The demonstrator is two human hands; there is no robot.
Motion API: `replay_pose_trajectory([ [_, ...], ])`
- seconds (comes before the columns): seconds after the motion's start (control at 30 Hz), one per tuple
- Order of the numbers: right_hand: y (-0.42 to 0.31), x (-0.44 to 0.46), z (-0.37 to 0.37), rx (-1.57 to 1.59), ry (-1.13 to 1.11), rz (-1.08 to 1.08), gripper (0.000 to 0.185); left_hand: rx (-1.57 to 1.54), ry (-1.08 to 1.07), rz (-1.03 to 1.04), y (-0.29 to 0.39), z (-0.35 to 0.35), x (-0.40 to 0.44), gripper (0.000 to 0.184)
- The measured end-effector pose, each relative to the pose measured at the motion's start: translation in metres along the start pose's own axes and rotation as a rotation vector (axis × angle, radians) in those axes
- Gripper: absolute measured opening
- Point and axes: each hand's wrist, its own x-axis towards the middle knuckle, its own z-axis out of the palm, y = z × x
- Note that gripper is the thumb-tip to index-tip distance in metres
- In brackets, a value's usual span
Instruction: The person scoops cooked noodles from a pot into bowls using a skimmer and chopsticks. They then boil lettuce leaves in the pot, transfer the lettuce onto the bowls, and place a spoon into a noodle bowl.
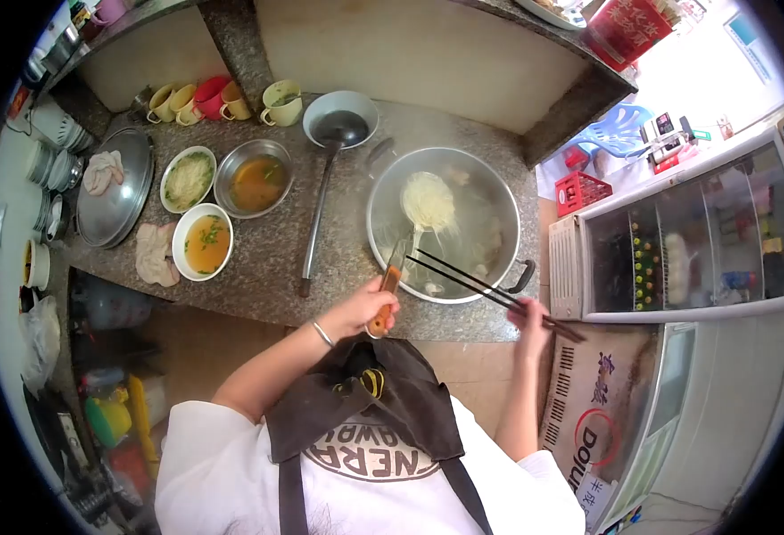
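Observation:
My left hand is closed around the wooden handle of a strainer, whose far end reaches into a large metal pot. A clump of pale noodles lies at the strainer's far end, in the cloudy liquid. Long dark chopsticks are gripped in my right hand. Their tips cross the pot's near rim, close to the strainer's neck. Several lumps in the liquid are too unclear to name.
Left of the pot, a long-handled ladle rests in a metal bowl. Beside it stand a bowl of noodles, a white soup bowl and a metal soup bowl. Mugs line the back. A glass-fronted fridge is at right.

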Motion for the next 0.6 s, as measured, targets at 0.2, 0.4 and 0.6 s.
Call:
replay_pose_trajectory([
  [0.2,0.075,-0.008,0.065,0.393,0.054,0.135,0.026,-0.011,0.064,0.108,-0.004,0.051,-0.025,0.027],
  [0.4,0.102,0.045,0.055,0.765,0.131,0.183,0.027,-0.016,0.038,0.145,-0.001,0.059,-0.049,0.025],
  [0.6,0.089,0.059,0.053,0.786,0.03,0.104,0.028,-0.127,0.059,0.111,0.007,0.046,-0.053,0.019],
])
